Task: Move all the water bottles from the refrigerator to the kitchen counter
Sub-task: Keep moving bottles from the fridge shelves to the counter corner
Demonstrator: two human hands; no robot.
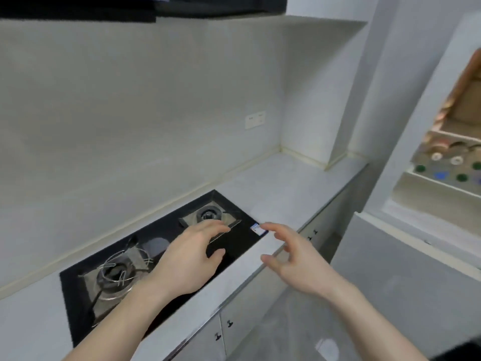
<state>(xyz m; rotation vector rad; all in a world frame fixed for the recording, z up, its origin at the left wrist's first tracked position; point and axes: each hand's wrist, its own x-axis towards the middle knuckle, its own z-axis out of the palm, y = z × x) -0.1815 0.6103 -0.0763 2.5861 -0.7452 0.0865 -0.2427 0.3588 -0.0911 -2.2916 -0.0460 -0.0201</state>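
both hands empty, left hand (191,259) spread over the black stove (156,256), right hand (299,264) grip spread past the counter (286,188) edge, bottles (447,162) in fridge door shelf (437,188)

Two hands — left hand (191,259), right hand (299,264) — one hob (234,241), two burners (209,214)

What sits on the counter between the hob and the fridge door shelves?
Head view: nothing. That stretch of kitchen counter is bare from the gas hob to its right end; the bottles are in the refrigerator door. Both hands are empty.
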